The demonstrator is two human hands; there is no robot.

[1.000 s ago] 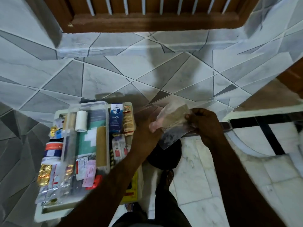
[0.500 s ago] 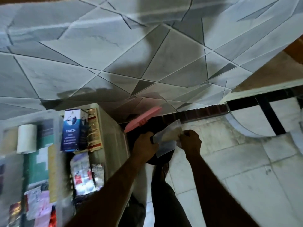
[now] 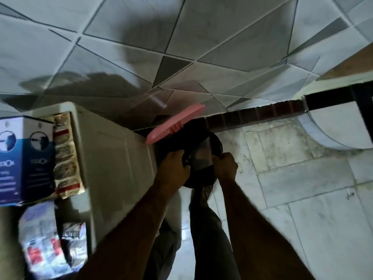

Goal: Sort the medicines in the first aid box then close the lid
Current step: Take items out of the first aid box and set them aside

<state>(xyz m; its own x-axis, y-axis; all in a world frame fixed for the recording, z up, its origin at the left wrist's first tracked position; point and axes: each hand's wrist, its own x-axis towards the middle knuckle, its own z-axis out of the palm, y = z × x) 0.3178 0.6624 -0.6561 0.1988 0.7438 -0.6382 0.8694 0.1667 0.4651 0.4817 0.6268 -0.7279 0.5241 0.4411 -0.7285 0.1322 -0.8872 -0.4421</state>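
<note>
Pale tiled floor [image 3: 302,199] — a black bin [image 3: 217,146] stands on it.

Person, seen from the head camera.
Left hand [image 3: 174,166]: bare, no ring or glove seen.
Right hand [image 3: 226,165]: bare, no ring or glove seen.
Forearms: both bare along their visible length; no sleeve, watch or band in view.
Legs: dark grey trousers [image 3: 210,237], loose, creased at the knee.
Footwear [image 3: 205,191]: dark, partly hidden, too dim to tell its kind.

Both hands [image 3: 201,164] grip clear plastic bag [image 3: 202,155]; pink lid [image 3: 173,124] tilted above.
</note>
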